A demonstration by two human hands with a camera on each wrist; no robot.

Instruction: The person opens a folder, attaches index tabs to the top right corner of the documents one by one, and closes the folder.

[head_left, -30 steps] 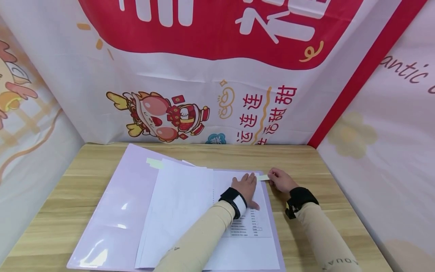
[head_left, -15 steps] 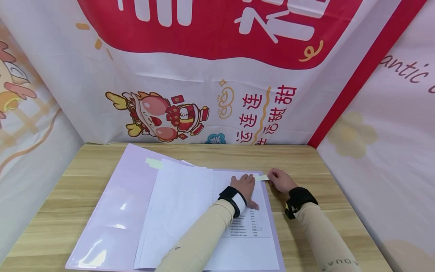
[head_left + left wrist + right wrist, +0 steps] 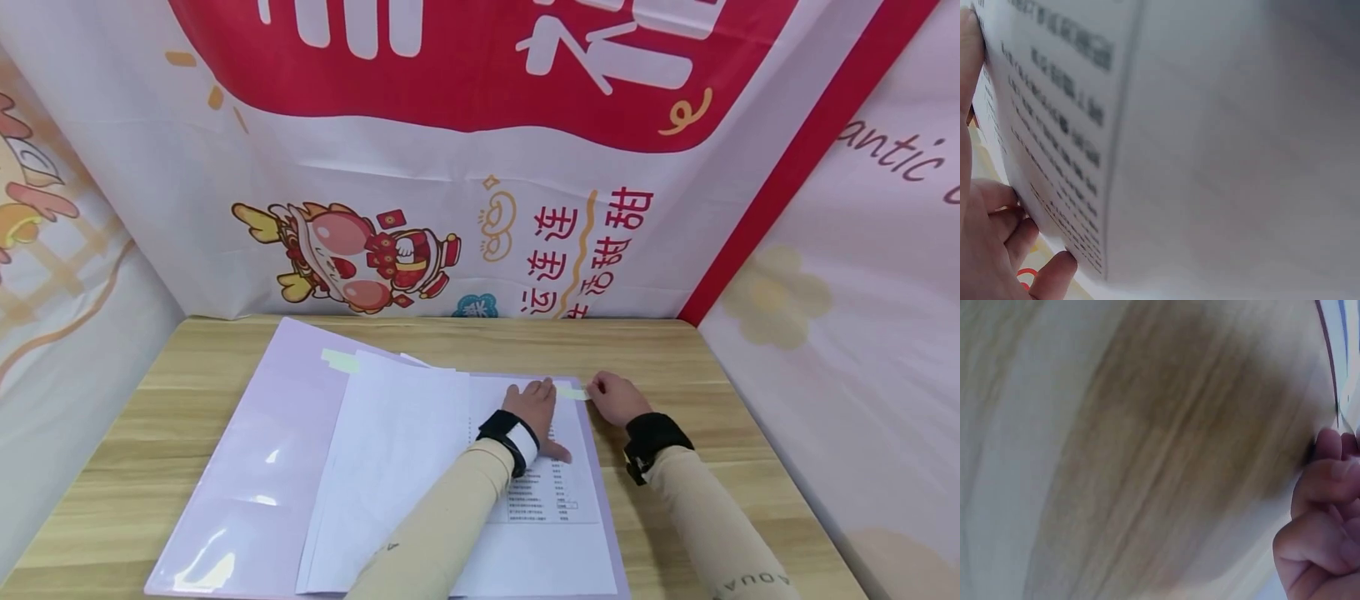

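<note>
An open lilac folder (image 3: 247, 467) lies on the table, holding white sheets. My left hand (image 3: 531, 410) rests on the printed right-hand sheet (image 3: 543, 554), fingers extended and thumb spread. In the left wrist view, its fingers (image 3: 1054, 275) touch the page of blurred print. A pale green paper strip (image 3: 572, 392) juts over the sheet's upper right edge. My right hand (image 3: 618, 400), fingers curled, pinches the strip's outer end; the fingers (image 3: 1319, 537) also appear at the right of the right wrist view. A turned-over page (image 3: 401, 467) covers the folder's middle.
More pale green strips (image 3: 341, 361) stick out at the turned page's upper left corner. The wooden table (image 3: 712, 375) extends right of the folder. A printed fabric backdrop (image 3: 420, 158) hangs along the table's back edge, with fabric at both sides.
My left hand has slid slightly left, away from the strip, exposing more of it. My right hand has shifted slightly left, and the strip now lies closer to the sheet's edge.
</note>
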